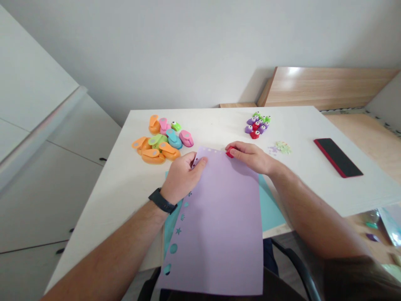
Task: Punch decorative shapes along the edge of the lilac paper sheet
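Observation:
A lilac paper sheet (216, 225) lies on a teal sheet (269, 205) and overhangs the near edge of the white table (103, 209). Its left edge has a row of punched shapes, including a star and circles. My left hand (181, 177) presses on the sheet's upper left corner and pinches it. My right hand (250, 158) grips a small red craft punch (230, 152) at the sheet's top edge. The punch is partly hidden by my fingers, and I cannot tell how far the paper sits inside it.
Large orange, pink, teal and green craft punches (161, 142) lie in a heap at the table's back left. Small purple, red and green punches (257, 125) stand behind my right hand. Paper cut-outs (283, 147) and a red-cased phone (338, 156) lie to the right. A white cabinet (46, 188) stands left.

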Tool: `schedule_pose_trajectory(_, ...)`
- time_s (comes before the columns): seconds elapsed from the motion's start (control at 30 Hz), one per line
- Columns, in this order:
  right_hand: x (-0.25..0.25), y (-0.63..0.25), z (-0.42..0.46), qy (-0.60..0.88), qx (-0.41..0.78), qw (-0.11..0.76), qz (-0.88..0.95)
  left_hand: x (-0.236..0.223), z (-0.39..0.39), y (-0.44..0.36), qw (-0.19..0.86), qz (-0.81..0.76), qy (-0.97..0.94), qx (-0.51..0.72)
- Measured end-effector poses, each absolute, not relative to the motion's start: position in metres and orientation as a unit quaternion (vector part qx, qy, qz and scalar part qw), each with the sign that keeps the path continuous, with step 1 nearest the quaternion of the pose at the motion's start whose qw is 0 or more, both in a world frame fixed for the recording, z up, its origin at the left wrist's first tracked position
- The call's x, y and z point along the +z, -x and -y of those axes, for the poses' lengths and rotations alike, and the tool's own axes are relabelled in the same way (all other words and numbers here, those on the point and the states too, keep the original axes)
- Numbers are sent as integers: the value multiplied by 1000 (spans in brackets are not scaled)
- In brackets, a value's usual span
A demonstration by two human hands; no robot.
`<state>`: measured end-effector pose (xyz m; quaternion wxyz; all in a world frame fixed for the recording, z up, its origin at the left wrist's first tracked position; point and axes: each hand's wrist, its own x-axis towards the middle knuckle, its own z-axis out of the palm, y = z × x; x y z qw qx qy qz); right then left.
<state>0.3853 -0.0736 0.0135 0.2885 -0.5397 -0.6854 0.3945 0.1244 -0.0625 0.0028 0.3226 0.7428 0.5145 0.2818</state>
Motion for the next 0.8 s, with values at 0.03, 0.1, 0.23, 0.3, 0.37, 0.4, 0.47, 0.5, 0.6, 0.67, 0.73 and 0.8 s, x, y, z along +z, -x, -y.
schedule_pose_trajectory(0.03, 14, -385, 74, 540, 394, 289, 685, 3, 63, -124, 324, -516, -742, 281)
schedule_pose_trajectory(0.1, 14, -385, 74, 542, 392, 291, 684, 3, 63, -125, 326, -518, -739, 282)
schedule_pose_trajectory(0.23, 15, -384, 74, 547, 391, 290, 681, 5, 63, -125, 324, -518, -738, 286)
schedule_pose_trajectory(0.3, 16, -384, 74, 549, 389, 289, 681, 5, 63, -125, 320, -518, -740, 288)
schedule_pose_trajectory(0.37, 15, -385, 74, 550, 386, 287, 683, 5, 63, -125, 318, -518, -740, 288)
schedule_pose_trajectory(0.4, 15, -385, 74, 550, 385, 286, 684, 4, 63, -125, 318, -518, -740, 287)
schedule_pose_trajectory(0.47, 15, -386, 74, 550, 383, 285, 685, 4, 63, -124, 319, -519, -740, 284)
schedule_pose_trajectory(0.5, 15, -386, 74, 550, 383, 285, 685, 4, 63, -124, 319, -519, -741, 283)
schedule_pose_trajectory(0.6, 14, -386, 74, 552, 383, 283, 685, 4, 63, -124, 322, -517, -741, 283)
schedule_pose_trajectory(0.67, 14, -386, 74, 554, 383, 281, 684, 4, 63, -124, 323, -517, -739, 285)
schedule_pose_trajectory(0.73, 14, -386, 74, 556, 382, 280, 683, 4, 64, -124, 322, -518, -739, 287)
schedule_pose_trajectory(0.8, 14, -387, 74, 557, 380, 278, 684, 4, 64, -124, 321, -517, -740, 287)
